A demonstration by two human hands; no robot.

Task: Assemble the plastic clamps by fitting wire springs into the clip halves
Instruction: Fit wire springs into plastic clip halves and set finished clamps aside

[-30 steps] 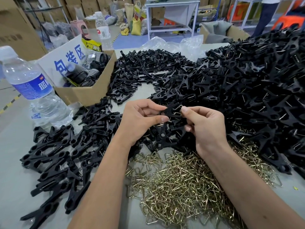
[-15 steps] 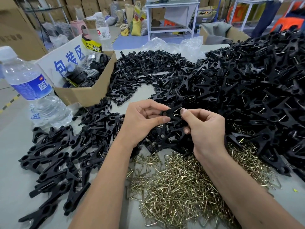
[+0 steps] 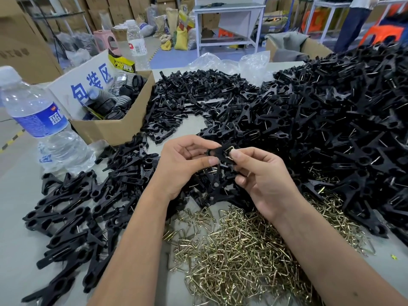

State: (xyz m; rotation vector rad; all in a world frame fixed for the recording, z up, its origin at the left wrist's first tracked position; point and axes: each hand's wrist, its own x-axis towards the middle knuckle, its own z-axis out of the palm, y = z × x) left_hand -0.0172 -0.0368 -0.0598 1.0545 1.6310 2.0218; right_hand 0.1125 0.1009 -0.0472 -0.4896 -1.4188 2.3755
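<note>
My left hand (image 3: 185, 164) pinches a black plastic clamp (image 3: 217, 152) between thumb and fingers, above the table's middle. My right hand (image 3: 262, 180) grips the clamp's other end, its thumb tip on a brass wire spring (image 3: 229, 151) seated in the clamp. A loose pile of brass wire springs (image 3: 238, 250) lies just below my hands. A heap of black clamps (image 3: 331, 120) rises at the right. Flat black clip halves (image 3: 72, 213) are spread at the left.
A clear water bottle (image 3: 44, 127) with a blue label stands at the left edge. Behind it is an open cardboard box (image 3: 114, 129) of black parts. Crumpled clear plastic (image 3: 231, 62) lies at the table's far edge. A person's legs (image 3: 353, 25) show far back right.
Both hands stay together on the clamp. The right thumb has shifted and the brass spring now shows at the clamp's end between the fingertips.
</note>
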